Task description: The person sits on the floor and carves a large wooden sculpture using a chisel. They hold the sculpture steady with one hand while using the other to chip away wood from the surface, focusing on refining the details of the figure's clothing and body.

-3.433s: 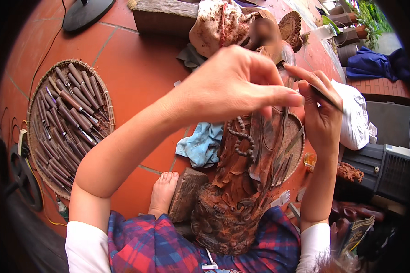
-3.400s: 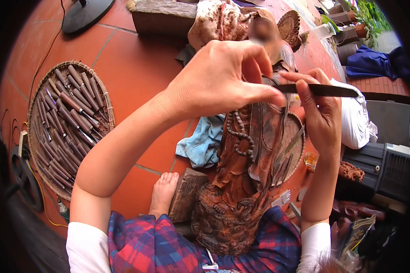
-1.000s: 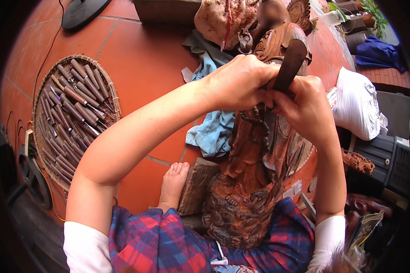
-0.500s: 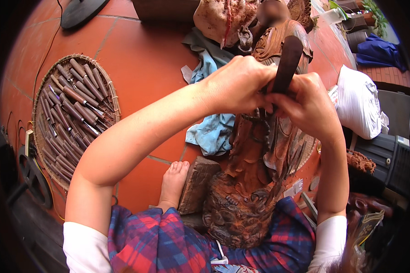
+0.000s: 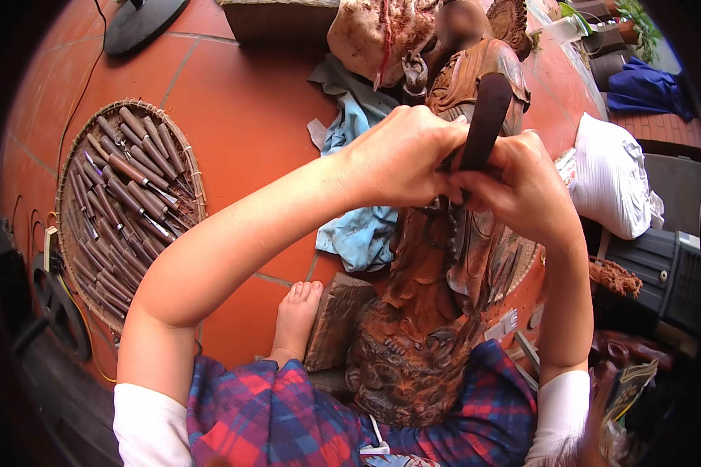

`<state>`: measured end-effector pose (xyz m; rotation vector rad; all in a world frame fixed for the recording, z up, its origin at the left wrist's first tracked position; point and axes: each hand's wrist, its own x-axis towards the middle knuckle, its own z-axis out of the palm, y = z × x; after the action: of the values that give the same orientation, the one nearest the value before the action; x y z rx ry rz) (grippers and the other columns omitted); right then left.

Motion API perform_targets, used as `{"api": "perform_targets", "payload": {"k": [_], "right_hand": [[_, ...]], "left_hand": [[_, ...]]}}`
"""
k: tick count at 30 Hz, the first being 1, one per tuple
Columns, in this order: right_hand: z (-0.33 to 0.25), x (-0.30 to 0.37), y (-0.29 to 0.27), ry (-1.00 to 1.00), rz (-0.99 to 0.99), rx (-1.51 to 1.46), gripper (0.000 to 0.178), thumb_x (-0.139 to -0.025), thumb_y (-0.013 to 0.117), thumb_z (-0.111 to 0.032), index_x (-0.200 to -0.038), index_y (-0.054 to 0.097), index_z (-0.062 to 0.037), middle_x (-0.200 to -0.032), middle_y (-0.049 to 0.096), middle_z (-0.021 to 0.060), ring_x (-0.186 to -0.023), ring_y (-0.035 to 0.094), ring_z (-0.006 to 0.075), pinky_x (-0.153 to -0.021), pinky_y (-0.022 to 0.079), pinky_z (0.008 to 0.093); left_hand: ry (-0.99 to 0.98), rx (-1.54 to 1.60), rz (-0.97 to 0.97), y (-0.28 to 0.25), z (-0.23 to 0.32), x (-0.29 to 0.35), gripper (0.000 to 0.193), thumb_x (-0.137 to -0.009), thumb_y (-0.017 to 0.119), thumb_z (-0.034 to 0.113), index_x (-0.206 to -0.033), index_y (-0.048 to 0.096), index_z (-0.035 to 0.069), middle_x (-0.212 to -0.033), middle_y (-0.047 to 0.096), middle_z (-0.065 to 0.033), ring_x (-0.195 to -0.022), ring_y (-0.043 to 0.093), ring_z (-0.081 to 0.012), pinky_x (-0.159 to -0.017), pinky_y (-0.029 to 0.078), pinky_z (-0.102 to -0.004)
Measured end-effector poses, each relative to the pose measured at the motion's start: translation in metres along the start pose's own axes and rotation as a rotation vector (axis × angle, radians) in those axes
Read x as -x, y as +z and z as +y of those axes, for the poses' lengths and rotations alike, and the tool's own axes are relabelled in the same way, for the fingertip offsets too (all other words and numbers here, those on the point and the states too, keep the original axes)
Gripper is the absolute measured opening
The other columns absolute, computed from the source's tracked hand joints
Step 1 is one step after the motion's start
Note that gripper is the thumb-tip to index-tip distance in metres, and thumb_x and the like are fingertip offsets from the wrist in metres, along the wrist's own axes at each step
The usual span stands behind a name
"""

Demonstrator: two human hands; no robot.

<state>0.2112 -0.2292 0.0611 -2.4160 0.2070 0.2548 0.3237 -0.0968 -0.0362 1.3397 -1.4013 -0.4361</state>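
Note:
A carved reddish-brown wooden statue (image 5: pixel 413 311) lies lengthwise before me, its ornate base between my knees and its robed upper part leaning away. Over its middle my left hand (image 5: pixel 417 156) and my right hand (image 5: pixel 526 183) meet, fingers curled. Between them sticks up a dark, broad handle (image 5: pixel 488 117), apparently of a carving tool. My right thumb presses against it from the near side, and the left fingers close in from the other. Whatever working end it has is hidden behind my hands.
A round woven basket (image 5: pixel 199 167) of wooden-handled chisels (image 5: pixel 132 187) stands on the left of the tiled floor. A light-blue cloth (image 5: pixel 358 233) lies beside the statue. My foot is by a wooden block (image 5: pixel 339 323). At the right are a white sack (image 5: pixel 615 179) and a dark case (image 5: pixel 646 268).
Both hands and the dark handle have come slightly lower in the picture, toward me. The background has also shifted a little downward. My grip looks the same.

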Motion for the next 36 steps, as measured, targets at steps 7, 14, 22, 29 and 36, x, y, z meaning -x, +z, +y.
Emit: {"api": "perform_targets", "payload": {"k": [7,14,22,29,36], "right_hand": [[0.002,0.0,-0.005,-0.052,-0.057,-0.016,0.006,-0.077,0.07,-0.004,-0.078,0.068,0.0008,-0.064,0.065,0.0135,-0.058,0.067,0.0267,-0.058,0.05,0.0352],[0.007,0.005,-0.005,-0.063,-0.122,-0.052,0.005,-0.077,0.069,-0.004,-0.079,0.069,0.0006,-0.064,0.065,0.0134,-0.057,0.066,0.0243,-0.057,0.05,0.0345],[-0.005,0.006,-0.003,0.015,-0.075,-0.003,0.007,-0.078,0.067,-0.003,-0.081,0.068,0.0027,-0.068,0.066,0.0164,-0.063,0.068,0.0319,-0.061,0.051,0.0374],[-0.002,0.006,-0.001,0.018,-0.1,-0.003,0.011,-0.078,0.069,-0.006,-0.083,0.067,0.0033,-0.072,0.065,0.0202,-0.07,0.067,0.0378,-0.064,0.052,0.0401],[-0.002,0.003,-0.001,0.016,-0.014,-0.022,0.013,-0.078,0.07,-0.007,-0.086,0.067,0.0023,-0.071,0.064,0.0204,-0.067,0.067,0.0361,-0.062,0.051,0.0408]], "left_hand": [[0.004,-0.014,0.0,0.002,0.003,0.002,0.038,-0.071,0.078,0.004,-0.107,0.066,0.006,-0.087,0.072,-0.0135,-0.081,0.072,-0.0336,-0.07,0.056,-0.0399],[0.058,-0.053,0.036,0.007,0.005,0.005,0.036,-0.074,0.076,0.001,-0.108,0.067,0.006,-0.086,0.074,-0.0123,-0.081,0.074,-0.0279,-0.07,0.058,-0.0369],[0.015,-0.003,-0.001,0.003,0.004,0.004,0.039,-0.07,0.081,0.009,-0.107,0.068,0.009,-0.083,0.071,-0.0144,-0.077,0.071,-0.0337,-0.065,0.054,-0.0405],[0.055,-0.072,-0.01,0.0,0.003,0.003,0.041,-0.069,0.082,0.009,-0.108,0.069,0.01,-0.085,0.072,-0.015,-0.081,0.072,-0.034,-0.069,0.056,-0.0395],[-0.011,-0.024,-0.071,-0.004,0.002,-0.002,0.03,-0.075,0.077,0.006,-0.103,0.067,0.007,-0.085,0.071,-0.0125,-0.079,0.071,-0.0339,-0.069,0.055,-0.0393]]}}
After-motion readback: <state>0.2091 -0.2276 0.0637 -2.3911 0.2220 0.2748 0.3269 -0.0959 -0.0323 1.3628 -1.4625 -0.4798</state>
